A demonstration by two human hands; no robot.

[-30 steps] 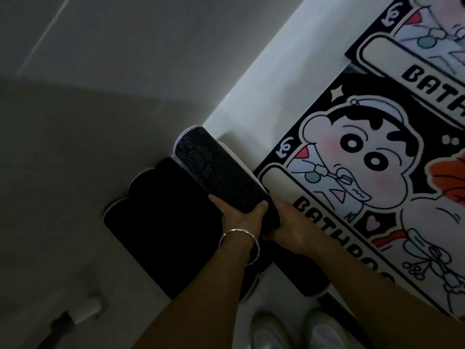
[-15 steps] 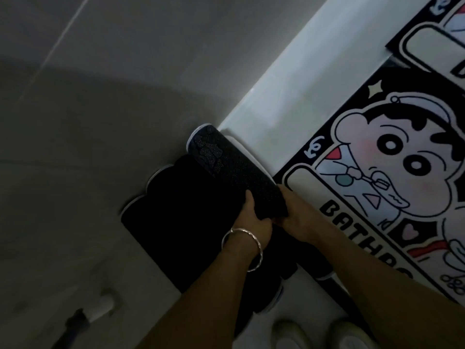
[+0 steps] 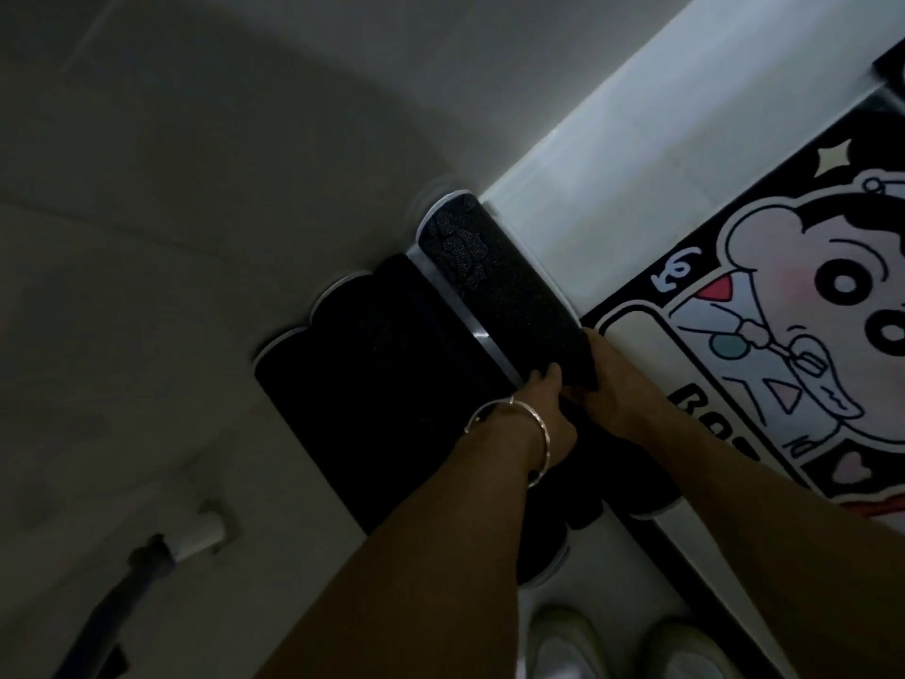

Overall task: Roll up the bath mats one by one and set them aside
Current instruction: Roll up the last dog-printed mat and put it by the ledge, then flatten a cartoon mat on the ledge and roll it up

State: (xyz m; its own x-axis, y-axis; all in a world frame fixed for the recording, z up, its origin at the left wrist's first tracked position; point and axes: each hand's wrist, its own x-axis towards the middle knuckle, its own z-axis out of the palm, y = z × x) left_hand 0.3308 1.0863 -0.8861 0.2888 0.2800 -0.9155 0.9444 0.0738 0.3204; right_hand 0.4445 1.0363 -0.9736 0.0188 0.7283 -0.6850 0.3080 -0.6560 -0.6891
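Observation:
A dark bath mat (image 3: 372,384) with a scalloped pale edge lies on the floor in dim light. Its right part is wound into a dotted black roll (image 3: 494,281) that runs diagonally across it. My left hand (image 3: 538,414), a thin bangle on its wrist, grips the roll's near end. My right hand (image 3: 622,389) holds the same end from the right side. A flat cartoon-print bath mat (image 3: 764,306) with black lettering lies to the right, its edge close beside the roll.
A pale strip of lit floor (image 3: 612,188) runs between the roll and the cartoon mat. A white plug with a dark cable (image 3: 196,536) lies at the lower left. My two white shoes (image 3: 617,649) stand at the bottom edge.
The view has swung so the roll and mats sit further right. Both hands have shifted along the roll's near end, and a pale edge strip now shows beside the roll.

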